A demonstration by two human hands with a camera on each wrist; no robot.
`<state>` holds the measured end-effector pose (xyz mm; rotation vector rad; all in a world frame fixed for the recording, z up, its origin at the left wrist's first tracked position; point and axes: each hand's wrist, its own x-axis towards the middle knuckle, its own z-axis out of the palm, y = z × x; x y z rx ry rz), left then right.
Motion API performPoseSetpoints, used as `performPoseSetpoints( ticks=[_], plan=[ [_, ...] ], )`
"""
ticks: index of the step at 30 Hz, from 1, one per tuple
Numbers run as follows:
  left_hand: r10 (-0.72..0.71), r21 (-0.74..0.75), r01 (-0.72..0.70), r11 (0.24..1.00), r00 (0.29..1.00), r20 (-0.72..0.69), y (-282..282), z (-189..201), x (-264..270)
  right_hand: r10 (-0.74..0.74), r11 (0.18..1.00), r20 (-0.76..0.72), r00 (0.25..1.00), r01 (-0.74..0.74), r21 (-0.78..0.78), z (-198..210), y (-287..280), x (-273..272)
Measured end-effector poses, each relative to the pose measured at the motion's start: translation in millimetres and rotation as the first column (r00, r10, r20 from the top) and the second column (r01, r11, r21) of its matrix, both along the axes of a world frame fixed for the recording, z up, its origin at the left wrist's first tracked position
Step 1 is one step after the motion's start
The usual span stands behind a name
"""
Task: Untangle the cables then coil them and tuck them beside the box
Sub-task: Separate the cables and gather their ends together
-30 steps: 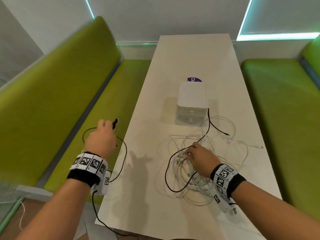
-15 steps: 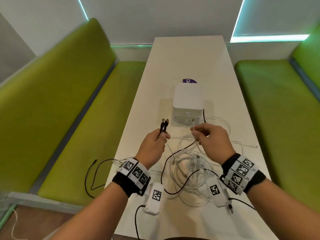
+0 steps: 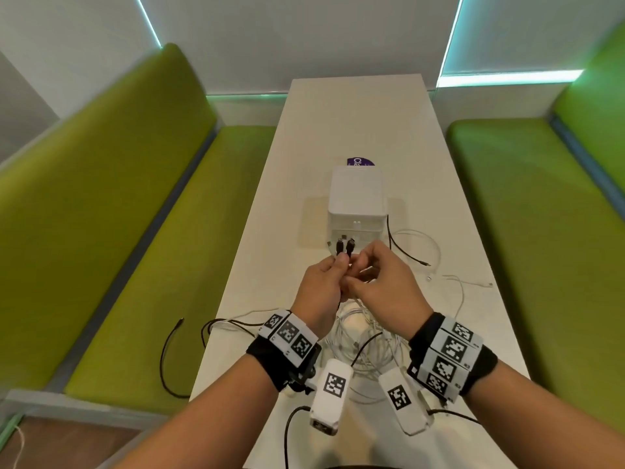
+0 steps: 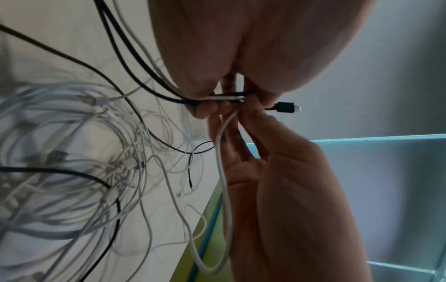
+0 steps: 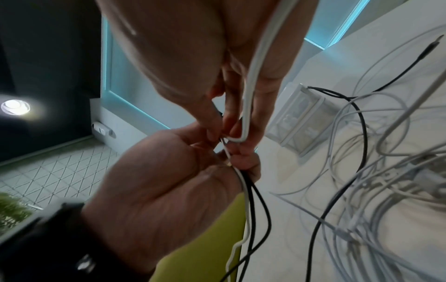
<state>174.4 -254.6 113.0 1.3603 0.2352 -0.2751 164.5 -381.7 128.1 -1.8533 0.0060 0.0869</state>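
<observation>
My left hand point(image 3: 338, 267) pinches the two plug ends of a black cable point(image 3: 345, 247), held upright just in front of the white box point(image 3: 356, 194). My right hand point(image 3: 363, 270) touches it and pinches a white cable point(image 5: 253, 76), which it lays beside the black strands. In the left wrist view the black plug point(image 4: 286, 107) sticks out past the fingertips, with the white cable point(image 4: 220, 152) looping down below. A tangle of white cables point(image 3: 358, 336) lies on the table point(image 3: 355, 113) under my wrists. Where black and white strands cross inside my left fist is hidden.
Green benches point(image 3: 118, 248) flank the long white table. A loop of the black cable point(image 3: 169, 350) hangs off the left table edge over the seat. A thin black lead point(image 3: 402, 252) and loose white ends point(image 3: 473, 282) lie right of the box. A purple sticker point(image 3: 360, 161) sits behind it.
My left hand swung from over the left bench to the table's middle, carrying the black cable ends. My right hand rose off the tangle with a white cable and met the left.
</observation>
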Motion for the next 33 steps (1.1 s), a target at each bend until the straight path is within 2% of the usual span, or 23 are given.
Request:
performPoseSetpoints(
  ticks=[3,6,8,10,11,12,13,14,15,16,17,18,20,22,23,25,26,28,33],
  plan=[
    [0.078,0.056,-0.081,0.995,0.996,0.054,9,4,5,0.065,0.997,-0.084,0.994,-0.069,-0.042,-3,5,-7],
    [0.107,-0.081,-0.100,0.992,0.991,0.084,22,10,12,0.084,0.996,-0.153,0.985,-0.086,-0.005,-9,5,-9],
    [0.102,-0.171,-0.089,0.981,0.992,0.070,29,16,16,0.152,0.984,-0.123,0.981,-0.161,-0.070,-13,2,-7],
    [0.098,-0.192,-0.087,0.978,0.994,0.051,33,21,17,0.271,0.943,-0.114,0.956,-0.287,-0.169,-15,-4,-5],
    [0.097,-0.170,-0.087,0.982,0.994,0.052,35,21,17,0.331,0.909,-0.109,0.937,-0.347,-0.231,-15,-7,-4],
    [0.079,-0.086,-0.071,0.994,0.993,0.087,38,20,17,0.393,0.862,-0.086,0.916,-0.399,-0.311,-16,-11,-1],
    [0.026,0.078,-0.038,0.996,0.988,0.152,41,19,17,0.448,0.808,-0.054,0.893,-0.430,-0.404,-18,-15,2],
    [-0.077,0.318,0.003,0.948,0.972,0.221,45,18,16,0.482,0.762,-0.027,0.876,-0.434,-0.481,-19,-18,5],
    [-0.219,0.567,0.038,0.823,0.942,0.255,49,17,15,0.484,0.741,-0.007,0.875,-0.414,-0.530,-18,-22,9],
    [-0.356,0.750,0.066,0.658,0.905,0.233,51,15,13,0.456,0.747,0.010,0.890,-0.376,-0.549,-16,-25,12],
    [-0.457,0.860,0.087,0.502,0.871,0.179,52,14,11,0.410,0.764,0.030,0.912,-0.325,-0.558,-13,-27,16],
    [-0.530,0.909,0.113,0.402,0.838,0.130,51,12,8,0.362,0.782,0.053,0.931,-0.272,-0.561,-10,-30,18],
    [-0.612,0.926,0.189,0.325,0.789,0.054,50,8,5,0.263,0.794,0.089,0.961,-0.163,-0.585,-3,-32,19],
    [-0.632,0.927,0.209,0.312,0.774,0.039,56,5,5,0.188,0.735,0.106,0.976,-0.068,-0.675,5,-34,18],
    [-0.608,0.930,0.183,0.319,0.792,0.052,62,4,8,0.150,0.715,0.117,0.982,-0.026,-0.699,6,-35,17],
    [-0.493,0.921,0.141,0.362,0.868,0.060,81,3,16,0.105,0.761,0.131,0.986,0.006,-0.648,3,-39,18],
    [-0.432,0.911,0.131,0.392,0.900,0.056,90,4,18,0.114,0.802,0.134,0.984,-0.011,-0.597,-1,-42,18],
    [-0.375,0.905,0.126,0.405,0.926,0.039,103,1,21,0.178,0.841,0.124,0.976,-0.085,-0.534,-7,-45,20],
    [-0.446,0.884,0.056,0.464,0.877,0.179,87,8,17,0.297,0.791,0.033,0.954,-0.227,-0.568,-11,-40,23]
  ],
)
